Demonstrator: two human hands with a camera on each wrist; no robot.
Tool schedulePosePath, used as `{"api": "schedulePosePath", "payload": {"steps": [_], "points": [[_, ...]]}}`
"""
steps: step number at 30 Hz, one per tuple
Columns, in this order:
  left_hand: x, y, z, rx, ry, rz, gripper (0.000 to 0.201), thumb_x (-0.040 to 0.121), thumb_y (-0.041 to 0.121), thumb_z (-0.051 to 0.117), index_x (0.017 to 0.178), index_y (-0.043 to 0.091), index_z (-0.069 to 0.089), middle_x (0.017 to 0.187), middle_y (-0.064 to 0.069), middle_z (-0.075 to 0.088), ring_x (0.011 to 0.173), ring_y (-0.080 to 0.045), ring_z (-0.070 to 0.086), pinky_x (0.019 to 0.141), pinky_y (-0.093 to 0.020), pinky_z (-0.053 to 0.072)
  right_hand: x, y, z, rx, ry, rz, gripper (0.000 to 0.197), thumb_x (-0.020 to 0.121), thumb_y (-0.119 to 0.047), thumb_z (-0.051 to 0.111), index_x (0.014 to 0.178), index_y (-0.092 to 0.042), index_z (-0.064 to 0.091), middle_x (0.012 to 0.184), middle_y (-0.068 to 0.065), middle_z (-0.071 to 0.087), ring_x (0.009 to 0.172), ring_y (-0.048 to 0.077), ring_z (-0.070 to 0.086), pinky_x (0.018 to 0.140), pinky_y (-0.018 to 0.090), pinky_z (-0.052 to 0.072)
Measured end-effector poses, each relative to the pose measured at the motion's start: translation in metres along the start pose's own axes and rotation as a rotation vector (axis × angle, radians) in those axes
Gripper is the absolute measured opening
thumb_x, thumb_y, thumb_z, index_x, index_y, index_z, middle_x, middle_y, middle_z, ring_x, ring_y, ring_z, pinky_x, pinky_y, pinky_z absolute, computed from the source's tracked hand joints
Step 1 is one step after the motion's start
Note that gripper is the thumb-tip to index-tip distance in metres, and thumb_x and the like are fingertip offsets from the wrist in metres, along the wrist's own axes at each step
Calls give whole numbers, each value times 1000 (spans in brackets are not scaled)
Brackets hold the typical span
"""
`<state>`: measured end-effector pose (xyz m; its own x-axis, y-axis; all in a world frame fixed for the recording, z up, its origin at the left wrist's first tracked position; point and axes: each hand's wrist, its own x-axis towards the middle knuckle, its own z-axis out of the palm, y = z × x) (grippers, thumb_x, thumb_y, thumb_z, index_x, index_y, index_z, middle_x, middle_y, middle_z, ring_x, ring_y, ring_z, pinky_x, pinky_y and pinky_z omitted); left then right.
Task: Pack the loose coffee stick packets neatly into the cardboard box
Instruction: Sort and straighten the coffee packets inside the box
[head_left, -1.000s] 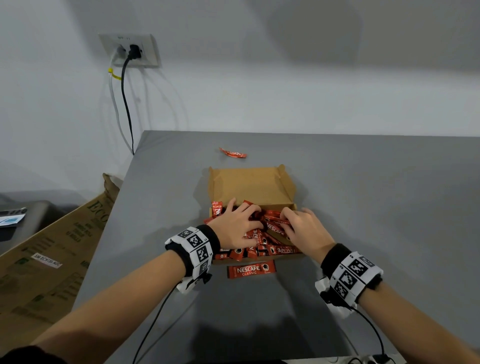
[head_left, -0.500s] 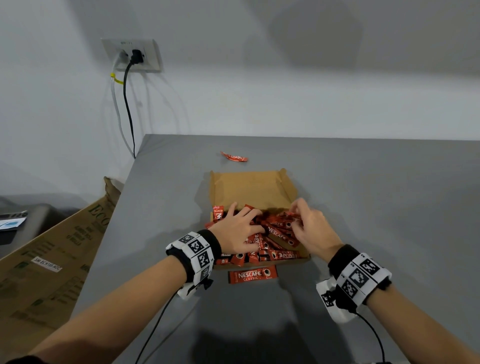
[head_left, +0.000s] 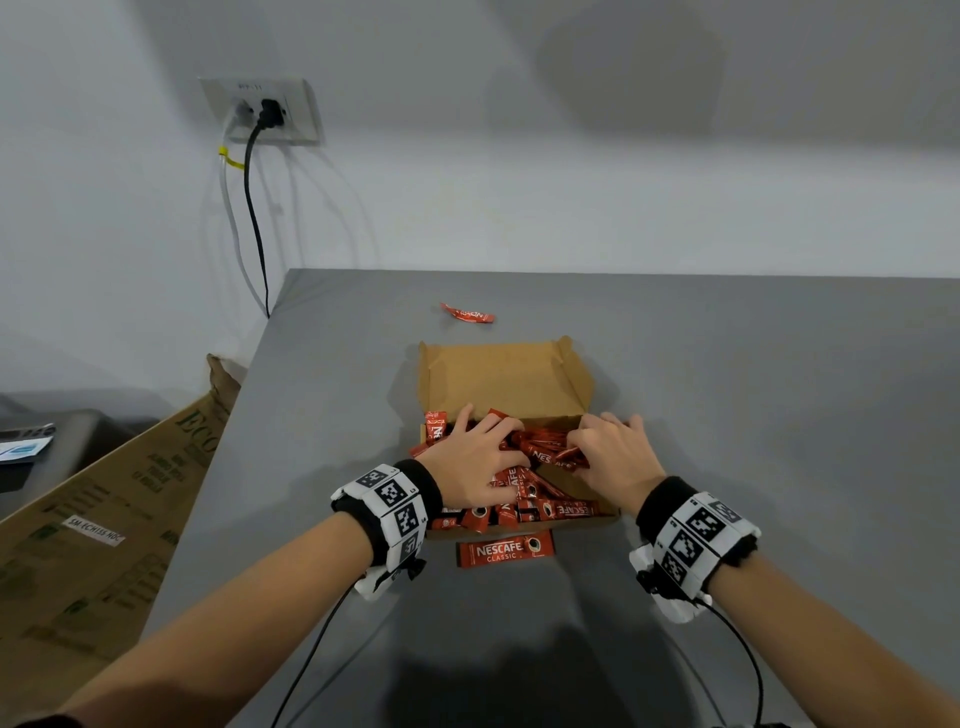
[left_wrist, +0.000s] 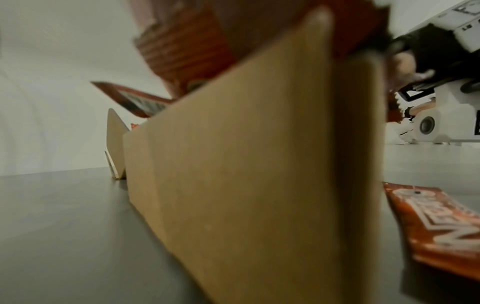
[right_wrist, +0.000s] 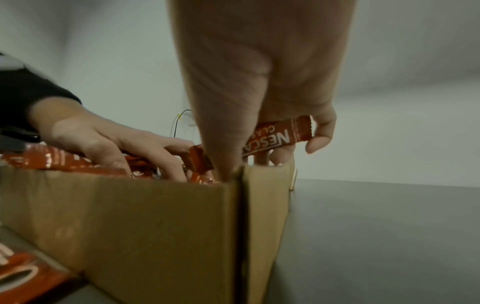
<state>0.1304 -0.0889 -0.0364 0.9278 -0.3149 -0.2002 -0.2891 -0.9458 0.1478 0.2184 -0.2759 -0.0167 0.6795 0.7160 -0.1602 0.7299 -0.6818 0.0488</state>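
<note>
A shallow brown cardboard box (head_left: 498, 379) sits open on the grey table (head_left: 753, 415), its lid flap folded back. Several red coffee stick packets (head_left: 524, 488) lie jumbled inside it. My left hand (head_left: 480, 449) lies flat on the pile, fingers spread and straight. My right hand (head_left: 605, 449) is at the box's right wall, fingers curled round a red packet (right_wrist: 279, 138). One packet (head_left: 504, 553) lies on the table just in front of the box. Another packet (head_left: 467, 313) lies beyond the box. The left wrist view shows mostly the box's outer wall (left_wrist: 246, 164).
A large flattened carton (head_left: 93, 519) leans off the table's left edge. A wall socket (head_left: 260, 110) with a black cable hangs behind the far left corner. Cables run from my wrist units toward the near edge.
My right hand has shifted from the pile's middle to the box's right wall and curled round a packet. The left hand stays flat on the pile.
</note>
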Motion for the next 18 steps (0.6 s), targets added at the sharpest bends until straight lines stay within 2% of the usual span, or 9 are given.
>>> {"api": "schedulePosePath", "payload": {"steps": [2,4,7,11,14,16,18], "points": [[0,0,0,3,5,3,70,77,60,17,130,28,49,145,-6,26,134,-22,21,111,-61,4,1,-2,-3,-10,3,-14,16,88,-22,56,103,-20,61,107,-3,60,103,20,50,84,36,32],[-1,0,-1,5,4,0,64,80,57,23,130,27,49,145,-6,26,135,-22,21,111,-61,4,2,-2,-5,-21,11,-10,14,88,-17,54,99,-21,61,103,-3,63,102,21,51,82,36,32],[-1,0,-2,0,-6,-5,58,83,53,30,131,26,49,145,-6,26,135,-22,21,111,-61,3,0,-3,-4,-21,-2,-8,22,88,-10,51,102,-22,63,104,-3,62,103,21,51,79,36,30],[-1,-3,0,4,6,1,65,79,57,23,131,28,48,145,-6,26,134,-22,21,111,-61,4,-5,-4,-2,-1,14,-50,31,91,-11,46,116,-23,61,112,-1,57,110,21,50,81,35,29],[0,-3,1,15,-1,0,63,80,56,23,131,29,48,145,-5,26,135,-22,20,111,-61,4,-6,-1,-1,56,49,-72,36,92,-13,46,126,-24,54,119,-2,57,115,21,50,84,34,30],[0,-3,1,21,4,1,67,78,58,19,131,29,48,145,-6,26,135,-22,20,111,-61,4,-6,1,1,76,73,-92,37,91,-15,47,126,-24,53,119,-2,59,114,21,53,84,35,30],[-1,-2,0,27,2,-1,64,80,57,22,132,29,47,145,-6,26,135,-22,20,111,-61,4,-7,0,3,103,88,-112,33,87,-17,52,120,-22,59,112,-1,64,106,23,57,80,36,30]]}}
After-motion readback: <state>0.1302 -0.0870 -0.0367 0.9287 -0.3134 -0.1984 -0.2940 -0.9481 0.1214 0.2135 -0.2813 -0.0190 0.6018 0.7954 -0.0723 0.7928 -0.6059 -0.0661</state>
